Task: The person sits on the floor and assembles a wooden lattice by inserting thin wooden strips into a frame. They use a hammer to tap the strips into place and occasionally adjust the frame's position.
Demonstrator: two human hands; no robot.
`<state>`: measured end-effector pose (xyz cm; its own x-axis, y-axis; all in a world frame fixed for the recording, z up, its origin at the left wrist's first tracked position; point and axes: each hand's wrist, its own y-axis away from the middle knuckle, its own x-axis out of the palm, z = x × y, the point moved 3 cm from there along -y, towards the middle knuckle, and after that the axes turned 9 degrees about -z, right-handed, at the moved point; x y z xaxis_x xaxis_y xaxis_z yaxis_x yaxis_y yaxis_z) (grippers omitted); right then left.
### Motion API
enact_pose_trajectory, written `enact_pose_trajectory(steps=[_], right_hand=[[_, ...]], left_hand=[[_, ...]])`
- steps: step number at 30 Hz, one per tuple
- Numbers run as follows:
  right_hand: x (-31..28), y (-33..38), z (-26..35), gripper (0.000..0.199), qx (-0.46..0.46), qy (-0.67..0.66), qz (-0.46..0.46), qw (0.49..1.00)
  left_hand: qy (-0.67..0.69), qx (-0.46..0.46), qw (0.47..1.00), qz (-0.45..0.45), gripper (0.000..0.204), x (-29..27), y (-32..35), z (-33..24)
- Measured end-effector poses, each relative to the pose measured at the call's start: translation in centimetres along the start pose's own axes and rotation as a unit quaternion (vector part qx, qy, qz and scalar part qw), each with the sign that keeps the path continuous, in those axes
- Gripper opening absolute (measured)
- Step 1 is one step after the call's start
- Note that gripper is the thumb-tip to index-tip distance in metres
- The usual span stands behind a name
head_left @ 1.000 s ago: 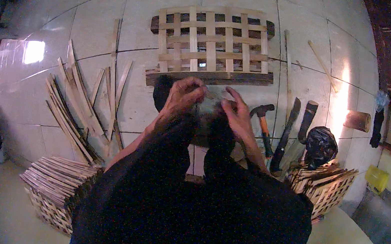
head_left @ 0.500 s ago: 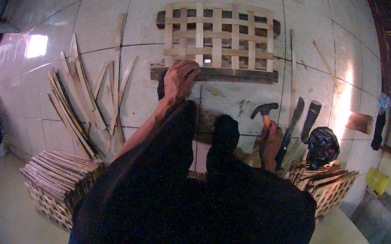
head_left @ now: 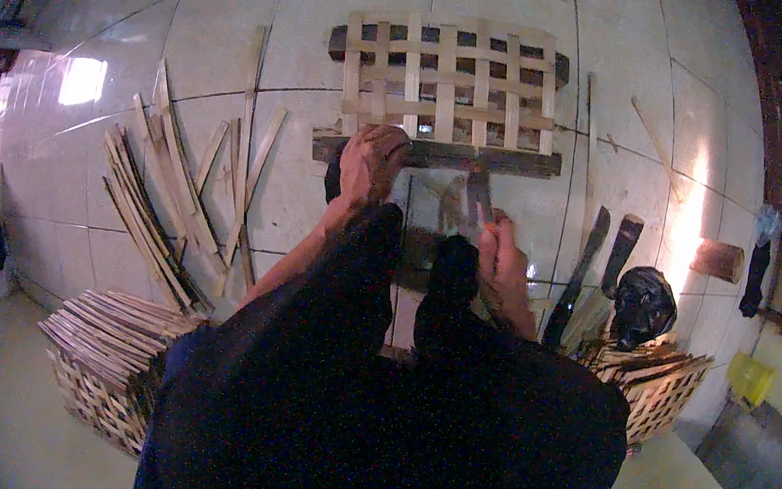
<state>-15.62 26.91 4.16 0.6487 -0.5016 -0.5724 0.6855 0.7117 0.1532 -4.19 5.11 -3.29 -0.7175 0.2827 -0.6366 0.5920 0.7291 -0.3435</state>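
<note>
Two dark battens already carry a half-woven lattice of bamboo strips (head_left: 448, 81) on the tiled floor (head_left: 218, 47), so the weave looks well along, with loose slats (head_left: 171, 196) waiting at the left; left hand (head_left: 370, 162) presses on the near batten (head_left: 445, 154), its grip flat and released, right hand (head_left: 501, 266) clenched round a hammer (head_left: 478, 202) poised just short of that batten

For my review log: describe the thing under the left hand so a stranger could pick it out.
On the tiled floor ahead lies a woven bamboo lattice. The left hand presses the dark wooden bar along its near edge. Unlike the pale loose strips nearby, it is dark and thick.
</note>
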Motion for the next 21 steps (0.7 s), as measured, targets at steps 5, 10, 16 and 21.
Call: enact_pose_trajectory(steps=[5,10,16,21], right_hand=[[4.0,-2.6,0.6,0.023,0.024,0.006,0.042,0.999],[4.9,-3.2,2.3,0.019,-0.091,0.003,-0.004,0.996],[6.6,-4.0,-0.4,0.023,-0.054,0.092,0.002,0.994],[5.7,-3.4,1.1,0.024,-0.033,0.063,0.03,0.997]], left_hand=[[-0.006,0.018,1.0,-0.001,0.015,0.4,0.0,0.2],[-0.034,0.022,0.999,-0.02,0.014,-0.5,0.0,-1.0],[-0.019,-0.004,1.0,0.017,0.014,0.0,0.0,-0.3],[-0.048,0.03,0.998,0.007,0.013,-0.4,-0.1,-0.9]])
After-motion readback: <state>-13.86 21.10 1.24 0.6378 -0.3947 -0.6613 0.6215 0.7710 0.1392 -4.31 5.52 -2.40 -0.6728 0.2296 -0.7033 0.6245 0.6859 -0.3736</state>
